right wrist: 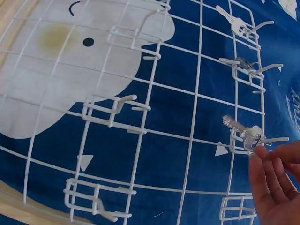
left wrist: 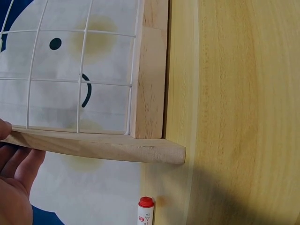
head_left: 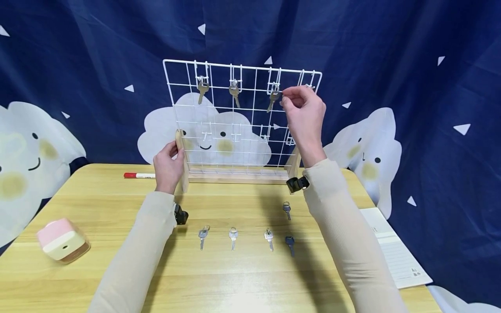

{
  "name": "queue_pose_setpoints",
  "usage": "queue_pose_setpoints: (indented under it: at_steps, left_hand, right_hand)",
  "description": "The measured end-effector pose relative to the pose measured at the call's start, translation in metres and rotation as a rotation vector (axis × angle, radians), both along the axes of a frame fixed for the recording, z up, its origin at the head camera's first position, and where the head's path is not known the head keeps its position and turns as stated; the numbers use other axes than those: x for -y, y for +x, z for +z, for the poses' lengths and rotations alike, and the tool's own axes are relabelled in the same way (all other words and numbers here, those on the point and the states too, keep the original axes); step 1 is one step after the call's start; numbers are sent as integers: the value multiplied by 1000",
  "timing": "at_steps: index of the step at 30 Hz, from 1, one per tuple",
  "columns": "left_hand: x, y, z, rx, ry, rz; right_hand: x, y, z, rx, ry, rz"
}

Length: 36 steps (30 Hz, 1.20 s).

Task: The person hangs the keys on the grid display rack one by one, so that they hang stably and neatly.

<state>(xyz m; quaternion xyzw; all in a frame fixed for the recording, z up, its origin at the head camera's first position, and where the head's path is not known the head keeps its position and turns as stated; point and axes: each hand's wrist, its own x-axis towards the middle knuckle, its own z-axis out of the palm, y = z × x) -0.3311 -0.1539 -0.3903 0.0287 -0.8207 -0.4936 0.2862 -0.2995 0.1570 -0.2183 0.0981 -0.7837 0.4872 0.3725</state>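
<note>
My left hand (head_left: 168, 167) grips the wooden side post (left wrist: 103, 146) of a white wire grid rack (head_left: 253, 98), thumb on one face and fingers on the other. Up at the rack's top row, my right hand (head_left: 305, 115) pinches the ring of a key (head_left: 273, 101) at the third hook. In the right wrist view this key (right wrist: 253, 135) lies against the hook, its ring partly behind my fingertips. Two more keys hang to the left, one on the first hook (head_left: 202, 90) and another on the second hook (head_left: 234, 92).
Several keys lie on the table, among them one key (head_left: 233, 234) in front and another key (head_left: 287, 209) nearer the rack. A red-capped marker (head_left: 138, 175) lies left of the rack. A pink-and-cream box (head_left: 64, 241) stands at left, a notebook (head_left: 399, 250) at right. Lower hooks (right wrist: 115, 110) hold nothing.
</note>
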Motion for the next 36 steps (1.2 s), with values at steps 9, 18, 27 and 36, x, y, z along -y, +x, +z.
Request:
queue_pose_setpoints:
  at_steps: [9,18,27,36]
  left_hand:
    - [1,0,0,20,27,-5]
    - [3,-1,-1,24,41,-22]
    - [4,-2,-3,21,27,-27]
    - [3,-3,-4,-10,30,-32]
  right_hand:
    - [-10,15,-27,2,76,29]
    - [-28,25,-46,81,205,91]
    - [-48,35,-73,257,314,199]
    - [-64,39,-104,413,397,239]
